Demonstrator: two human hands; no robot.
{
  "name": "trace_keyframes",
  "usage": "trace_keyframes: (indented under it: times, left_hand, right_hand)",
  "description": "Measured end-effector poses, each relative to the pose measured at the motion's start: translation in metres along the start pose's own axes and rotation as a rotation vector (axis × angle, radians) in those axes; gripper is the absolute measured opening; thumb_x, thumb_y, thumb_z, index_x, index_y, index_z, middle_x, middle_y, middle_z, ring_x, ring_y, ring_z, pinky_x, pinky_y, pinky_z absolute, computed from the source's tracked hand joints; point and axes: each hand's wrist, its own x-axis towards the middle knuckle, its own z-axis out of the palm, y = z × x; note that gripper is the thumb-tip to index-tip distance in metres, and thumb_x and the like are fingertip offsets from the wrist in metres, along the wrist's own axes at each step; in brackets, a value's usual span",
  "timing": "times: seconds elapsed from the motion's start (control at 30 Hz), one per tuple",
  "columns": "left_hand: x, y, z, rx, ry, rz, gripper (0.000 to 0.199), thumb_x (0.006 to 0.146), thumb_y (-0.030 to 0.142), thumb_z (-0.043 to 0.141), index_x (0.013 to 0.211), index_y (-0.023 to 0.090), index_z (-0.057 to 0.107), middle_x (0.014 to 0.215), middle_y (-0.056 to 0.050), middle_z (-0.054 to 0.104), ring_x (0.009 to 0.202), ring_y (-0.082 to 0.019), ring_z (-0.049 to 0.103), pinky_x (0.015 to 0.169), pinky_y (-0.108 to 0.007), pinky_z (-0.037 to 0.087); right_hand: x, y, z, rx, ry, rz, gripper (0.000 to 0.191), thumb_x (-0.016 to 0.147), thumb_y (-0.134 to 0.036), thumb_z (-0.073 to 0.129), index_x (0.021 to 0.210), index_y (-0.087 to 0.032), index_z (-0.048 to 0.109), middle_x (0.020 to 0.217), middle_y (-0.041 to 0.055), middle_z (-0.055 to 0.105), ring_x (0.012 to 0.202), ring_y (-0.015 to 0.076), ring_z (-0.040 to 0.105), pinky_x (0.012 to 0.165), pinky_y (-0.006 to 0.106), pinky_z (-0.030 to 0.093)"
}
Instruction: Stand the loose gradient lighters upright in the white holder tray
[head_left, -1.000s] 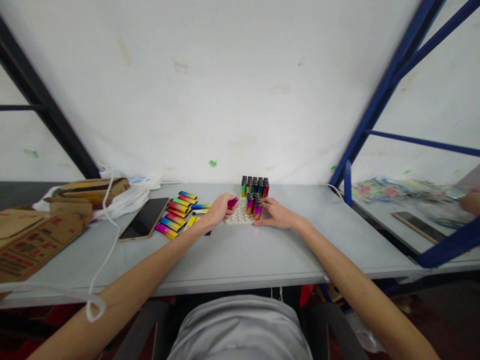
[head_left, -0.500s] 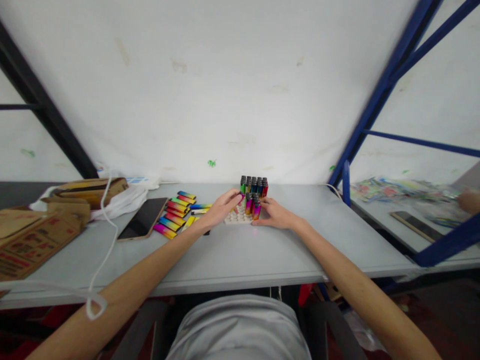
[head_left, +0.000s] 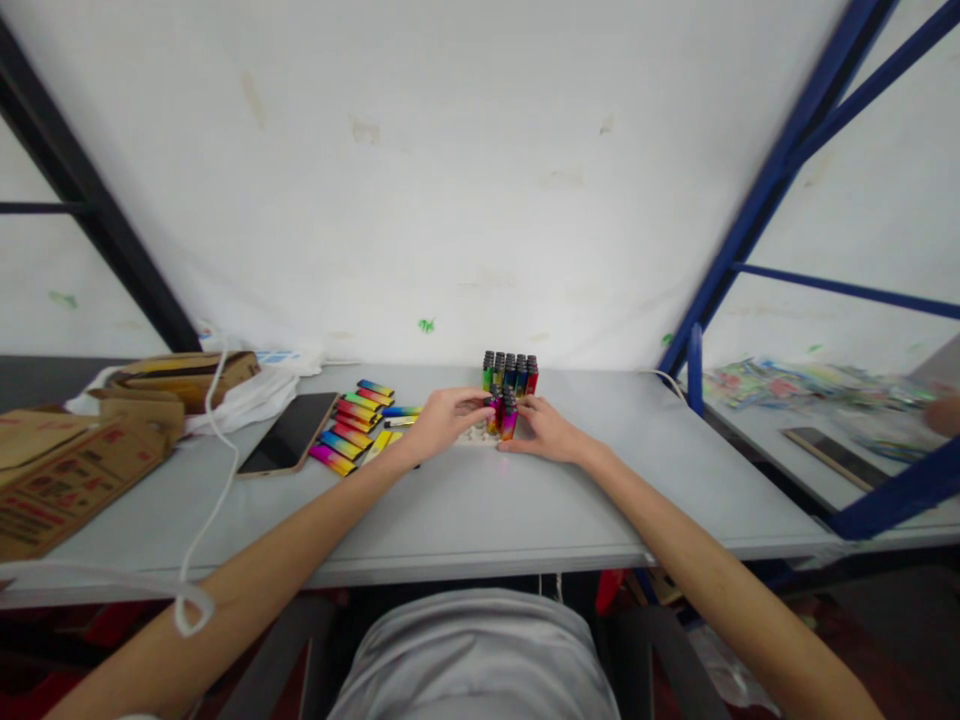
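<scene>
Evidently working at a gray table (head_left: 600, 510). With the right hand (head_left: 551, 430), curving alongside a pale tray (head_left: 474, 438), cannot tell whether gripping. With the left hand (head_left: 444, 422), just beside upright lighters (head_left: 510, 415) on that tray, pinching a purple lighter (head_left: 493, 414) between thumb and fingertips.

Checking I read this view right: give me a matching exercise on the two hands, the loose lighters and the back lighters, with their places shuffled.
1. left hand
2. right hand
3. loose lighters
4. back lighters

A. upright, near the wall
B. right of the front lighters
C. lying on the table
D. left of the front lighters

Pairs: 1-D; 2-B; 3-C; 4-A
</scene>
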Motion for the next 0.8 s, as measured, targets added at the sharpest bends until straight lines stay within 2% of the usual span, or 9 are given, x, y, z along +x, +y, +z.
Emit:
trace_keyframes:
  times: [0.1,0.2,0.33,0.43,0.63,0.8]
  left_hand:
    - [0.000,0.002,-0.002,0.053,-0.031,0.011,0.034,0.087,0.043,0.070,0.107,0.016,0.074,0.105,-0.008,0.078,0.095,-0.023,0.074,0.092,-0.034,0.058]
    - [0.002,0.007,-0.006,0.208,-0.084,0.079,0.029,0.091,0.041,0.066,0.108,0.019,0.074,0.102,-0.007,0.078,0.091,-0.021,0.073,0.089,-0.030,0.055]
    - [0.004,0.010,-0.008,0.362,-0.097,0.132,0.026,0.093,0.037,0.062,0.108,0.020,0.075,0.107,-0.008,0.078,0.094,-0.022,0.072,0.089,-0.030,0.053]
    - [0.004,0.007,-0.003,0.327,-0.081,0.107,0.026,0.092,0.037,0.064,0.108,0.020,0.074,0.107,-0.009,0.078,0.095,-0.023,0.072,0.089,-0.031,0.054]
    - [0.002,-0.003,0.008,0.141,0.016,0.012,0.026,0.086,0.041,0.072,0.098,0.019,0.071,0.093,-0.006,0.079,0.081,-0.021,0.073,0.079,-0.031,0.056]
    - [0.003,-0.003,0.005,0.309,0.017,0.046,0.027,0.084,0.044,0.072,0.074,0.019,0.072,0.073,-0.005,0.074,0.070,-0.020,0.066,0.072,-0.028,0.049]
  right_hand:
    - [0.000,-0.001,-0.001,-0.007,-0.002,-0.013,0.065,0.086,-0.063,0.072,0.131,-0.016,0.065,0.128,0.0184,0.062,0.121,0.0357,0.057,0.107,0.052,0.045]
    - [0.000,-0.002,-0.003,-0.007,-0.008,-0.021,0.064,0.087,-0.062,0.071,0.131,-0.016,0.066,0.127,0.0180,0.062,0.121,0.0356,0.057,0.107,0.052,0.045]
    - [0.001,-0.003,-0.004,-0.004,-0.015,-0.045,0.061,0.088,-0.061,0.071,0.131,-0.018,0.066,0.126,0.0165,0.063,0.121,0.0346,0.057,0.108,0.051,0.044]
    - [0.001,-0.003,-0.004,-0.009,-0.015,-0.042,0.062,0.088,-0.059,0.072,0.131,-0.016,0.066,0.126,0.0173,0.063,0.122,0.0351,0.056,0.108,0.051,0.044]
    - [0.001,-0.004,-0.005,-0.021,-0.020,-0.047,0.061,0.088,-0.058,0.073,0.131,-0.016,0.065,0.127,0.0165,0.064,0.123,0.0350,0.056,0.108,0.051,0.044]
    - [0.001,-0.004,-0.005,-0.011,-0.020,-0.057,0.060,0.088,-0.057,0.073,0.131,-0.017,0.065,0.129,0.0167,0.064,0.124,0.0350,0.056,0.108,0.051,0.044]
